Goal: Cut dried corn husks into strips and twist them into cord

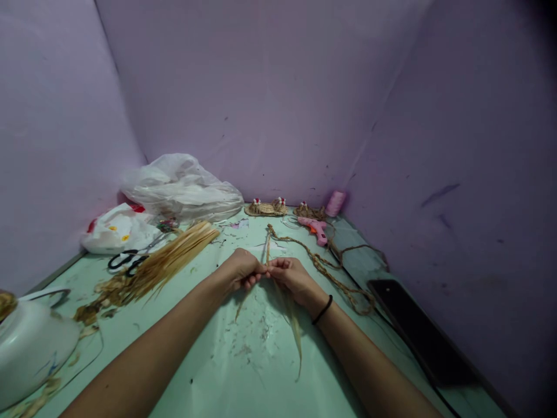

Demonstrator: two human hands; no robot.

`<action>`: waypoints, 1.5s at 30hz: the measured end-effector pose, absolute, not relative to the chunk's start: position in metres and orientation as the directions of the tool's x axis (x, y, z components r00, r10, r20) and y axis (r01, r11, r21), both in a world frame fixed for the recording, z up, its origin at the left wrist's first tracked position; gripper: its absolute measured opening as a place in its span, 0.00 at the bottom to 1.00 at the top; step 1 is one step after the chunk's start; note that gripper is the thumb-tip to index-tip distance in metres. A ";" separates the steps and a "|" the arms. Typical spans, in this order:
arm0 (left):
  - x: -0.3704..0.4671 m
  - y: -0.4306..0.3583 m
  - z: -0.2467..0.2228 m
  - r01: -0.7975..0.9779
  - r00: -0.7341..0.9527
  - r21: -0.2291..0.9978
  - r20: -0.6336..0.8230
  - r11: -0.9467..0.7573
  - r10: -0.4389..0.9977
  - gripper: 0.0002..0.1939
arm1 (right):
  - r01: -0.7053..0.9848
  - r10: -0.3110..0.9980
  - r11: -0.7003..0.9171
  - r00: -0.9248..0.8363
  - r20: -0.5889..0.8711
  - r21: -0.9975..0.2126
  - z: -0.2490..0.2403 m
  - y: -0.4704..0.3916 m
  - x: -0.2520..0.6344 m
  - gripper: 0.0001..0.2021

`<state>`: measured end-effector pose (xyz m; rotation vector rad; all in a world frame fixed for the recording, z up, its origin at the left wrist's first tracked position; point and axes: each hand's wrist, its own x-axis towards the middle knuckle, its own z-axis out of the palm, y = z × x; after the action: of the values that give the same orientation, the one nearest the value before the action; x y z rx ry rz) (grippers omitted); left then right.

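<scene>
A pale braid of dried plant fibre (268,247) runs from a knot at the far end of the table down to my two hands. Pinched closed on its lower end is my left hand (243,268). Right against it, my right hand (292,277), with a black band at the wrist, is closed on the same braid. Loose fibre strands (295,328) hang below the fingers toward me. From the knot a finished brown braided cord (319,261) trails off to the right. My fingers hide the exact point where the strands cross.
At left lie a bundle of dried fibre (174,261), black-handled scissors (130,261), plastic bags (183,188) and a white bowl (37,348). Woven slippers (266,209), a pink glue gun (314,228) and a thread spool (336,203) sit at the back; a dark phone (420,331) lies right.
</scene>
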<state>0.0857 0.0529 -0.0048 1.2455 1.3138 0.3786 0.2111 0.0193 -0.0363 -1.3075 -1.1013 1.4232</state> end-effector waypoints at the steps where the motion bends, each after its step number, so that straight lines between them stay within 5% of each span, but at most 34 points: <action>1: 0.086 0.052 -0.005 0.416 0.277 0.836 -0.492 0.359 0.825 0.06 | 0.018 0.982 -0.186 -0.044 -0.186 -0.982 -0.037 0.020 0.211 0.04; 5: 0.089 0.049 -0.004 0.405 0.201 0.866 -0.398 0.294 0.895 0.09 | 0.345 0.998 -0.061 0.016 -0.059 -0.937 -0.039 0.020 0.213 0.05; 9: 0.090 0.049 -0.006 0.400 0.195 0.874 -0.374 0.274 0.907 0.10 | 0.690 0.998 -0.021 0.060 0.029 -0.723 -0.028 0.017 0.218 0.09; 15: 0.091 0.050 -0.009 0.399 0.167 0.861 -0.407 0.316 0.898 0.10 | 0.811 0.994 -0.105 0.090 -0.055 -0.576 -0.009 0.005 0.208 0.08; 20: 0.086 0.056 -0.014 0.395 0.232 0.849 -0.461 0.350 0.856 0.10 | 0.844 0.999 -0.018 0.041 0.031 -0.536 -0.011 -0.006 0.187 0.09; 27: 0.075 0.060 -0.010 0.391 0.357 0.872 -0.439 0.295 0.825 0.04 | 0.762 0.997 -0.016 -0.038 -0.069 -0.648 -0.003 0.002 0.206 0.09; 32: 0.074 0.063 -0.014 0.378 0.394 0.876 -0.446 0.301 0.804 0.05 | 0.332 0.967 -0.248 0.139 -0.213 -0.910 -0.005 0.017 0.220 0.07; 37: 0.075 0.065 -0.022 0.410 0.402 0.870 -0.441 0.274 0.802 0.05 | 0.114 0.917 -0.392 -0.031 -0.398 -0.913 -0.015 0.016 0.207 0.07; 45: 0.071 0.061 -0.001 0.602 0.395 0.794 -0.386 0.082 0.834 0.03 | 0.101 0.920 -0.390 -0.002 -0.393 -0.915 -0.024 0.018 0.209 0.09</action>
<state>0.0708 0.0612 -0.0007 1.6137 1.2992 0.2786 0.2087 0.0183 -0.0239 -1.5694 -1.0820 1.4702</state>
